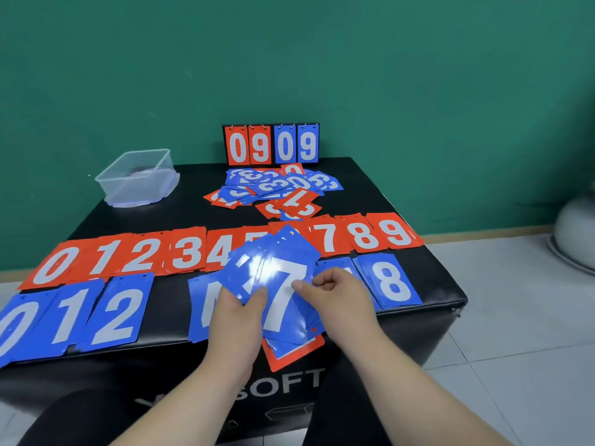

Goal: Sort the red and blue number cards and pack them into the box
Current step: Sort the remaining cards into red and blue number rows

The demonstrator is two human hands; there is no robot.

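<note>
My left hand (238,313) grips a fanned stack of blue number cards (277,275) with a white 7 on top and a red card at the bottom. My right hand (335,291) pinches the right edge of the top 7 card. Red piles 0 to 9 form a row (190,252) across the black table. Nearer me lie blue piles 0, 1, 2 (112,317), one partly hidden pile under my hands, and an 8 (392,281). A mixed unsorted heap (277,188) lies further back. The clear plastic box (138,177) stands at the back left.
A small scoreboard (272,144) showing 09 09 stands at the table's back edge against the green wall. The black padded table (418,320) drops off at its right to a tiled floor. A grey rounded object (576,233) sits on the floor at far right.
</note>
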